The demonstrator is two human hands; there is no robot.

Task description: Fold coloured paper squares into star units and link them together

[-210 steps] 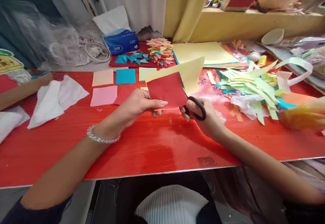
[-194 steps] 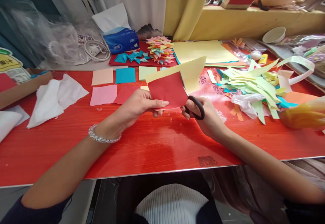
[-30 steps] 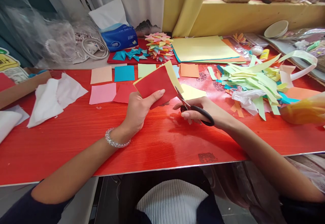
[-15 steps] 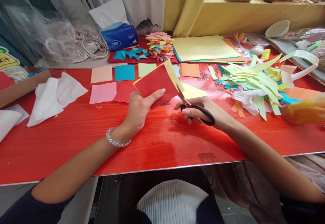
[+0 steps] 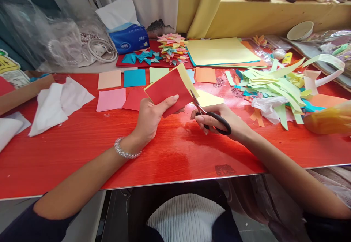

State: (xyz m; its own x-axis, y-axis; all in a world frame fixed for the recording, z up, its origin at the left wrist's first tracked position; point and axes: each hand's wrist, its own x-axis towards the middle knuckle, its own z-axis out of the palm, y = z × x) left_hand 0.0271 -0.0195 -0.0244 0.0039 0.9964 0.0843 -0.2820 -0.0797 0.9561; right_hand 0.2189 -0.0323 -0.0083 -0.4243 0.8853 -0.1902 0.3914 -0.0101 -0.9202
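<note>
My left hand [image 5: 153,115] grips a red paper square [image 5: 170,92] laid over yellow paper [image 5: 187,79], thumb on top and fingers beneath. A yellow strip shows along the upper right edge of the red square. My right hand [image 5: 219,119] holds black-handled scissors [image 5: 220,122], their blades at the right corner of the papers. Behind my hands lie small squares: peach [image 5: 109,79], blue [image 5: 134,78], pale green [image 5: 157,74], orange [image 5: 205,75], pink [image 5: 111,99] and red [image 5: 135,99].
Paper strips [image 5: 276,84] are heaped at the right. Large yellow sheets [image 5: 222,51], a folded-paper stack [image 5: 173,49] and a blue tissue pack [image 5: 128,38] stand at the back. Crumpled tissues [image 5: 60,101] and a cardboard box [image 5: 27,93] are on the left.
The fingers of my right hand have drawn in closer around the scissors handles, and the scissors have shifted very slightly. My left hand and the papers look unchanged.
</note>
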